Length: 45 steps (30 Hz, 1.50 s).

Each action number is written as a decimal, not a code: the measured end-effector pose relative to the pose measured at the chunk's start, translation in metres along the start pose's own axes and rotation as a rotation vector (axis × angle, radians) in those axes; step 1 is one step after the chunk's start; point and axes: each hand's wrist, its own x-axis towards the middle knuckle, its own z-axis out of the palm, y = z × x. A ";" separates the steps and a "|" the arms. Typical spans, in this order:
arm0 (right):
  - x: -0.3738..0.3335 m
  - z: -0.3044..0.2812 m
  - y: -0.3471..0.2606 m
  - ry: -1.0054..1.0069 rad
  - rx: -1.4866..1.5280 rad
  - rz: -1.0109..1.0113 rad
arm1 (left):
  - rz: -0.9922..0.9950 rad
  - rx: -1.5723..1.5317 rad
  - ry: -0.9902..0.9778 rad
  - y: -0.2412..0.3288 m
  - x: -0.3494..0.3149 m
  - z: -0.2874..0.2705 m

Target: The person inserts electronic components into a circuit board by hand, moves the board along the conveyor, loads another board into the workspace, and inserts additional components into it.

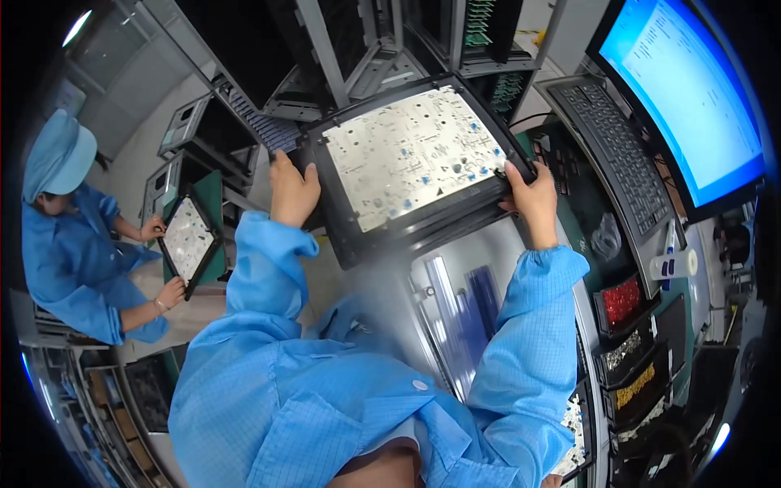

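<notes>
A large rectangular black-framed fixture with a pale, speckled panel and small blue and dark parts lies tilted in front of me. My left hand is closed on its left edge, thumb up and fingers partly hidden behind the frame. On the near right corner, my right hand grips the frame with the thumb on top and fingers underneath. Below the fixture's near edge is a grey metal surface with clear and blue-violet strips.
At left, a co-worker in blue holds a similar framed panel. On the right stand a keyboard, a lit monitor and bins of red parts and yellow parts. Dark racks with green boards rise beyond the fixture.
</notes>
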 end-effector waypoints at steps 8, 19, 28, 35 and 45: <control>0.006 0.006 0.019 0.098 0.318 0.067 | -0.055 -0.359 -0.075 -0.021 0.049 0.027; -0.082 -0.027 -0.028 0.115 0.585 -0.269 | 1.603 -0.324 -0.098 0.207 0.081 0.009; -0.143 -0.089 -0.080 -0.068 0.546 -0.227 | 1.345 -0.393 -0.779 0.258 0.047 -0.024; -0.297 -0.117 0.024 0.110 1.094 -0.043 | 0.976 -0.378 -0.706 0.226 0.017 -0.031; -0.383 -0.088 0.100 0.625 0.715 0.280 | 0.396 -0.344 -1.172 0.138 -0.138 0.049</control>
